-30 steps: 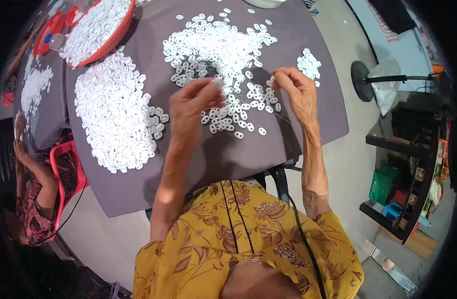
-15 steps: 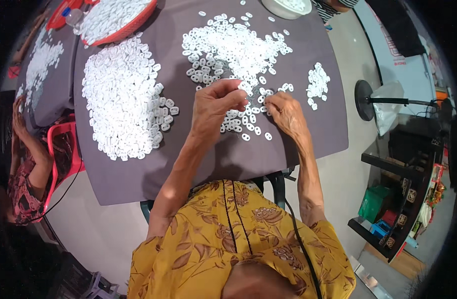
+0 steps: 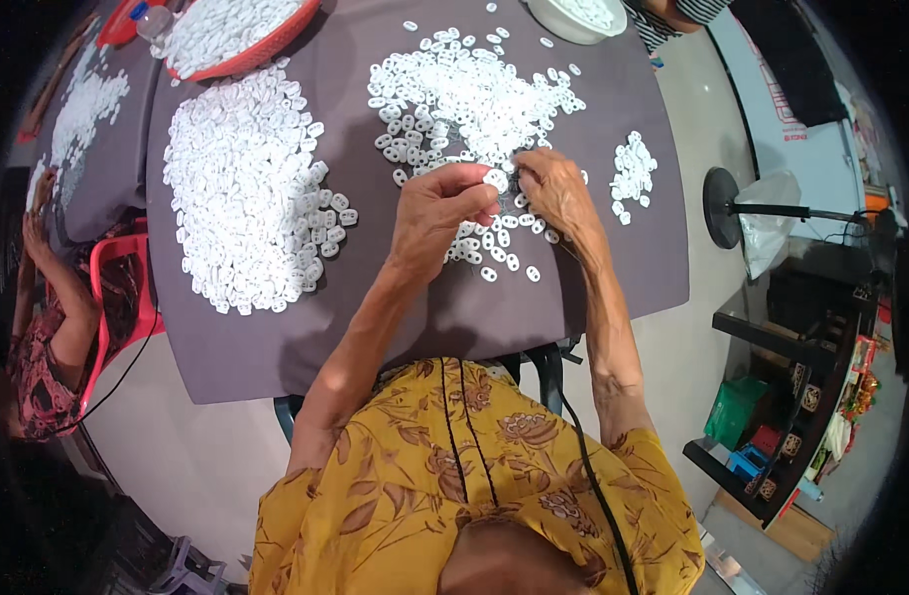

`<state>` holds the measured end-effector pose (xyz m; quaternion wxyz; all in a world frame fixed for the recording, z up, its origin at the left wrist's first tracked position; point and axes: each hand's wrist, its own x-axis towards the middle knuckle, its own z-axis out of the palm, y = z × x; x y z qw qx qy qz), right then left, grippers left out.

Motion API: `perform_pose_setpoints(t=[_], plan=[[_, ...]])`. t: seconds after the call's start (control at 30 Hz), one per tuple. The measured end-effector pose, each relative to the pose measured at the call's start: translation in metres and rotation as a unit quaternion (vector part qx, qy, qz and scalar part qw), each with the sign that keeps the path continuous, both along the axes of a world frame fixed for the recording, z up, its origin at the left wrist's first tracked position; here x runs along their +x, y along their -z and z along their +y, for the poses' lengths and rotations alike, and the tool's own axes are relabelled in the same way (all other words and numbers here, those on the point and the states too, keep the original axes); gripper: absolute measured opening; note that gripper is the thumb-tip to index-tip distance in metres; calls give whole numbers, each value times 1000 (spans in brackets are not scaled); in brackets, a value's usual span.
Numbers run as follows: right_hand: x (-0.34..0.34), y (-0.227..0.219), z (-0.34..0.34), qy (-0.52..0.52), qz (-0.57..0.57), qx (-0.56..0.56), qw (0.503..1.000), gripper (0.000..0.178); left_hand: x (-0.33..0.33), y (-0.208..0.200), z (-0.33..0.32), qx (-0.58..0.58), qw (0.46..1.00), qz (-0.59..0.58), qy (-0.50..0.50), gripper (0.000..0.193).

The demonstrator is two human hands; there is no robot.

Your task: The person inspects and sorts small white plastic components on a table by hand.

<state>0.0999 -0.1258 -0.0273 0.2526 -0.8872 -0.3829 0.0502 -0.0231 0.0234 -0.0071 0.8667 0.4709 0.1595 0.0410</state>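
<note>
My left hand [image 3: 432, 216] pinches a small white oval plastic piece [image 3: 497, 179] with dark holes between thumb and forefinger, above the table. Close to its right, my right hand [image 3: 561, 194] reaches over the near end of a loose heap of the same pieces [image 3: 484, 91], fingers bent together. Whatever its fingertips hold is too small or hidden to make out. Thin grey bits, perhaps metal, show among the pieces beside the fingertips. Several loose pieces [image 3: 488, 241] lie just below both hands.
A large white mound [image 3: 238, 188] covers the table's left side; a small pile [image 3: 633, 177] lies right. A red basket [image 3: 271, 52] and a white bowl [image 3: 579, 28] stand at the far edge. Another person's arm [image 3: 65, 288] works at a left table. A black stand [image 3: 722, 208] stands right.
My right hand has moved up and left, nearer to my left hand and the heap. My left hand keeps its pinch on the white piece, which now faces up more plainly.
</note>
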Motion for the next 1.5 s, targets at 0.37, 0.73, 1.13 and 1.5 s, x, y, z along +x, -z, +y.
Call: perform_pose_setpoints(t=[0.37,0.73,1.13,1.5], plan=[[-9,-18,-6,52,84,60,993,20,-19,7,22,59,997,31,-49,22],[31,6,28,13,97,54,994,24,-114,30,110,311,900,226,-204,20],[-4,0,33,-121,-10,9,993,18,-103,4,99,501,793,240,-251,25],[18,-5,15,-33,2,43,999,19,14,24,30,659,749,-18,-69,12]])
